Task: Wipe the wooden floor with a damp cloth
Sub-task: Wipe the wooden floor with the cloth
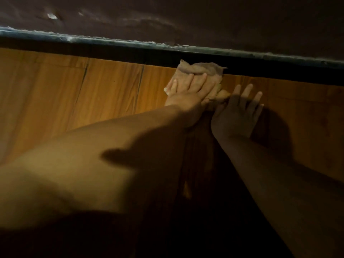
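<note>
1. The floor (pixel 111 86) is made of warm orange-brown wooden planks. It is brightly lit at the left and middle and falls into deep shadow toward the near side. Two dark seams between planks slant across its left half.
2. A black band (pixel 111 53) runs along the floor's far edge from left to right. Above it sits a scuffed grey ledge (pixel 130 42) with pale flecks along it. Above the ledge rises a dark brown wall (pixel 186 15) with faint shiny marks. Whether this is a room wall or the side of some furniture cannot be told.
3. A bare left forearm (pixel 111 146) reaches in from the lower left corner, with a shadow across its middle.
4. The left grip (pixel 186 92), a bare hand, lies palm down on the cloth. Its fingers are straight and close together and press the cloth to the floor; none curl round it.
5. The cloth (pixel 202 70) is pale tan and crumpled. It lies on the floor right of the middle, at the far edge, with its far side against the black band.
6. The right grip (pixel 238 110), also a bare hand, lies just beside the cloth on its right. It rests flat on bare wood with the fingers spread and straight, and it holds nothing. Whether its thumb touches the cloth's near corner cannot be told.
7. The right hand's dark shadow (pixel 275 131) falls on the planks to its right.
</note>
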{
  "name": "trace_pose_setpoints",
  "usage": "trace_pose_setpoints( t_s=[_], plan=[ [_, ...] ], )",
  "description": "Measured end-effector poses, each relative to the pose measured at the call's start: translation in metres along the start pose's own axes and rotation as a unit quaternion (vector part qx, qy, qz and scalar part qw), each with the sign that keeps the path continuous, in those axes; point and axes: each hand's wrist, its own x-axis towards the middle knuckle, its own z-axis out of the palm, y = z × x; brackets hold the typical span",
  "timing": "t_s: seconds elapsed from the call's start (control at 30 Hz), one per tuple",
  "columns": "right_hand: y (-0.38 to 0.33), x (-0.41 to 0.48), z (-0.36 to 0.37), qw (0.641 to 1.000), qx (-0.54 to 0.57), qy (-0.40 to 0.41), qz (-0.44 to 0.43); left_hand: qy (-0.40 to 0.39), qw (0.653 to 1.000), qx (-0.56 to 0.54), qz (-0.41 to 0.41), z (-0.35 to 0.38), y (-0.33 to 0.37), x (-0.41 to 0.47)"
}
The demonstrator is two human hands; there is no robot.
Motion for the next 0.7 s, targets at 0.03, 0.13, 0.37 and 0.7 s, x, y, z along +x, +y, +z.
trace_pose_setpoints(
  t_s=[0.03, 0.13, 0.37, 0.7],
  plan=[
    [-0.002, 0.001, 0.001, 1.000, -0.002, -0.002, -0.001, 0.001, 1.000, -0.010, -0.020, -0.003, -0.016, -0.006],
    [0.002, -0.004, 0.004, 1.000, -0.012, -0.004, 0.003, 0.002, 0.991, -0.020, -0.135, -0.009, -0.063, -0.031],
    [-0.013, 0.011, -0.001, 0.999, -0.004, -0.002, -0.051, 0.060, 0.944, -0.079, -0.314, -0.023, -0.054, -0.008],
    [-0.004, 0.009, -0.013, 0.995, 0.035, -0.078, -0.046, 0.040, 0.983, 0.010, -0.180, -0.001, -0.100, -0.056]
  ],
)
